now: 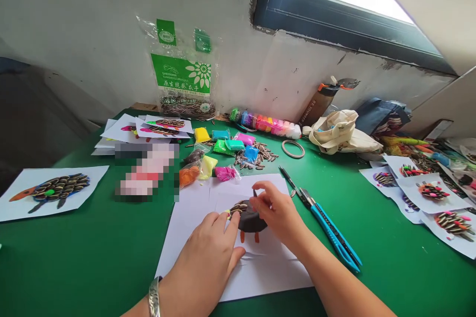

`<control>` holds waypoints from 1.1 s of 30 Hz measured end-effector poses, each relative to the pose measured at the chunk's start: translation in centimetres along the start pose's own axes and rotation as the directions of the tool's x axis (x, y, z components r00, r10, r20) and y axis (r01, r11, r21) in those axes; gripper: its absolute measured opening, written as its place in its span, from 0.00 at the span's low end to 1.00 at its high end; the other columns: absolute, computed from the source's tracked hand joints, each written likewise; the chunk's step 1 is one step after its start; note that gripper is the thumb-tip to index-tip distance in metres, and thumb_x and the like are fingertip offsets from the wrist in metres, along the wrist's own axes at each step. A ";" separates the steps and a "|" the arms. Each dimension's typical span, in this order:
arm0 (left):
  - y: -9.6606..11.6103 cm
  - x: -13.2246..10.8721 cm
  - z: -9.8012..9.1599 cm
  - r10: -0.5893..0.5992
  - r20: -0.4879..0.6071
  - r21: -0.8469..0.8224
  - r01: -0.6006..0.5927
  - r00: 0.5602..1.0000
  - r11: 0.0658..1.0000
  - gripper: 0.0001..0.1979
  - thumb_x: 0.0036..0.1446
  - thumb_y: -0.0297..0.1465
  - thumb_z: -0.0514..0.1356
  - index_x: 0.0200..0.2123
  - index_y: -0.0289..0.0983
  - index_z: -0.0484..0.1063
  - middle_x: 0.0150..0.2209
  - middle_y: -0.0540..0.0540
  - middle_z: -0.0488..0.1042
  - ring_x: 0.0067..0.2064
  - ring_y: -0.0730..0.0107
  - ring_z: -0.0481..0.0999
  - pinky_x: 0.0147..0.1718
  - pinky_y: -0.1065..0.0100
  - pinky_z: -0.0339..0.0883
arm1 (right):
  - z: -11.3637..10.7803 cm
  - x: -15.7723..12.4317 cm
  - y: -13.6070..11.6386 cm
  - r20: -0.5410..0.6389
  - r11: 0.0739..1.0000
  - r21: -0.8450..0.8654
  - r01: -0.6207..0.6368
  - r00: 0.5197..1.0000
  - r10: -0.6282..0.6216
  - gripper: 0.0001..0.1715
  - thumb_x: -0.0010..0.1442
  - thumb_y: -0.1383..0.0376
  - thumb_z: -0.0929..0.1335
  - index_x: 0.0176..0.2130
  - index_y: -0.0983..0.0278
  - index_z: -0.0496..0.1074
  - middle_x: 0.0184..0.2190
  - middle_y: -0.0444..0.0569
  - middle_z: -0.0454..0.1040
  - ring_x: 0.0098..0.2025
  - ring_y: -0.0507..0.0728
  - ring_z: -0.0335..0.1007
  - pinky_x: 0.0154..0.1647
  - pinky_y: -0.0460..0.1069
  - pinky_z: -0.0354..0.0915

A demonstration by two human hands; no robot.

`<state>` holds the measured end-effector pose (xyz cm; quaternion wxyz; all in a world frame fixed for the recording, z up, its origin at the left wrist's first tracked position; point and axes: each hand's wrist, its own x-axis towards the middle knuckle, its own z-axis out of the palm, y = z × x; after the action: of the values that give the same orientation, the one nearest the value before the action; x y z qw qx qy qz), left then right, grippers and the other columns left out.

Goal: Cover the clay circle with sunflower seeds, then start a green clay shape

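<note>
A sheet of white paper [186, 242] lies before me with a dark clay shape [251, 223] on it, two orange legs [242, 237] below. A few striped sunflower seeds [240, 206] are set along the shape's upper left, near a bit of yellow clay. My left hand [211, 242] rests on the sheet, fingers apart, its index fingertip at the shape's left edge by the seeds. Above the shape's right side, my right hand [275, 208] pinches a sunflower seed [255, 192] between thumb and finger, tip pointing up.
Bagged coloured clay [225, 173] and loose seeds [264, 153] lie beyond the sheet. Right of it are a blue utility knife [334, 233], a pen [292, 181] and a tape roll [293, 148]. Seed pictures [61, 190] lie at both sides. A seed bag [186, 79] leans on the wall.
</note>
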<state>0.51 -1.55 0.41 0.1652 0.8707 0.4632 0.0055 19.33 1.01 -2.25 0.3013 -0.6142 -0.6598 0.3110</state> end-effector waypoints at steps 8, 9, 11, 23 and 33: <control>-1.4 0.3 -0.4 0.019 -0.145 -0.035 -0.025 0.989 0.999 0.16 0.61 0.32 0.57 0.52 0.37 0.67 0.46 0.42 0.74 0.49 0.56 0.71 0.48 0.54 0.67 | -0.5 -0.8 -0.2 0.192 0.983 0.180 -0.029 0.981 -0.006 0.14 0.63 0.66 0.58 0.44 0.59 0.69 0.28 0.42 0.75 0.21 0.50 0.70 0.26 0.45 0.66; -1.5 0.4 -0.3 0.025 -0.153 -0.033 -0.030 0.988 0.999 0.15 0.61 0.32 0.57 0.52 0.37 0.68 0.47 0.42 0.74 0.49 0.56 0.70 0.48 0.55 0.67 | -0.8 -0.9 -0.4 0.215 0.980 0.192 -0.056 0.977 0.014 0.12 0.63 0.67 0.59 0.41 0.59 0.69 0.26 0.41 0.74 0.20 0.49 0.70 0.26 0.44 0.66; -1.6 0.6 -0.1 0.027 -0.151 -0.030 -0.032 0.988 0.999 0.13 0.60 0.31 0.58 0.49 0.36 0.70 0.46 0.42 0.74 0.49 0.56 0.71 0.48 0.55 0.67 | -1.1 -1.0 -0.5 0.221 0.982 0.176 -0.071 0.975 0.031 0.09 0.61 0.67 0.61 0.34 0.60 0.69 0.23 0.40 0.73 0.22 0.50 0.71 0.26 0.44 0.65; -1.5 1.1 -0.1 0.022 -0.116 -0.053 -0.029 0.993 0.998 0.11 0.58 0.30 0.59 0.45 0.38 0.71 0.42 0.44 0.74 0.47 0.56 0.71 0.48 0.55 0.67 | 0.5 -0.9 -0.5 0.171 0.972 0.212 -0.101 0.983 0.065 0.05 0.59 0.68 0.62 0.31 0.61 0.66 0.22 0.39 0.71 0.20 0.50 0.70 0.21 0.43 0.62; -2.1 1.1 0.5 0.003 -0.122 -0.013 -0.005 0.993 1.000 0.16 0.57 0.32 0.62 0.48 0.35 0.69 0.49 0.40 0.70 0.51 0.54 0.67 0.48 0.55 0.66 | 1.4 -1.0 -0.4 0.188 0.976 0.195 -0.100 0.980 0.063 0.06 0.61 0.66 0.60 0.32 0.59 0.63 0.22 0.39 0.69 0.19 0.50 0.69 0.17 0.42 0.59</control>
<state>-0.46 0.23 -0.82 0.1425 0.8685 0.4707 0.0621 18.04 -0.05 -2.84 0.2882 -0.5759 -0.6235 0.4433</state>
